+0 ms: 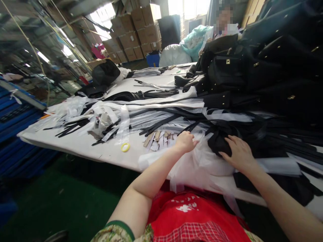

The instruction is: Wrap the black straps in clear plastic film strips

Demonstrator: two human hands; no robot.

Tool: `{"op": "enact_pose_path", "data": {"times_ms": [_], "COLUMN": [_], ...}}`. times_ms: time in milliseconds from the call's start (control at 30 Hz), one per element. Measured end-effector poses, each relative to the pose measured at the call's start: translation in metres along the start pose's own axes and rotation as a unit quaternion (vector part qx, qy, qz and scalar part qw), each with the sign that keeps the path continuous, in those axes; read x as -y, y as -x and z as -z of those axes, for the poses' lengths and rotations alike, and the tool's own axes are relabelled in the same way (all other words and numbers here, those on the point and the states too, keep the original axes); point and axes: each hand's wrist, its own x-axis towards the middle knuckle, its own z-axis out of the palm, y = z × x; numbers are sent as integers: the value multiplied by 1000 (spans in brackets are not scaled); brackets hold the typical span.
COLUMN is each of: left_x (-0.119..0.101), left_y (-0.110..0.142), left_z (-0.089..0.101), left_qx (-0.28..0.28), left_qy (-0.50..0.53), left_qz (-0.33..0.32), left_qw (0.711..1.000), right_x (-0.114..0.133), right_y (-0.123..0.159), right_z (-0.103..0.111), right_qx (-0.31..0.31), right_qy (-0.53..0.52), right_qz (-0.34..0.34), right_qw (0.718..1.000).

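My left hand [186,142] is over the near edge of the table, its fingers curled closed. What they hold, if anything, is hidden. A crumpled clear plastic bag [194,161] lies right beside and below it, and black strips run just behind it. My right hand [239,153] rests against a bunched black piece of soft material [219,139], thumb and fingers apart. Beside my left hand lies a small pile of cut brown and white card pieces [157,138]. Farther left is a yellow tape roll [125,147].
Black handbags [227,70] with gold fittings are heaped at the right. Long black and white strips [156,116] cover the middle of the white table [106,151]. Cartons [136,30] stack at the back, near another person [224,20]. Blue crates [17,134] stand left.
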Motion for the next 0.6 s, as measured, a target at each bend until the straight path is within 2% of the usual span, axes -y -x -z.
{"op": "enact_pose_path", "data": {"times_ms": [133, 267, 367, 467, 533, 600], "left_x": [-11, -5, 3, 5, 1, -6], "left_y": [-27, -34, -32, -23, -10, 11], "left_z": [-13, -5, 21, 63, 91, 110], "left_qx": [-13, -81, -140, -191, -209, -187], "left_qy": [66, 169, 256, 345, 467, 579], "left_qz": [31, 78, 101, 92, 58, 25], "left_qw": [997, 979, 951, 914, 857, 793], "right_x": [37, 62, 79, 97, 111, 127], "right_y": [7, 9, -6, -34, -54, -71], "right_z": [19, 40, 51, 58, 62, 66], "right_qx": [-42, -73, -83, -50, -8, 37], "right_qy": [-46, -146, -247, -354, -427, -523], "right_qz": [6, 3, -26, -65, -85, -101], "right_qw": [998, 987, 965, 932, 900, 845]}}
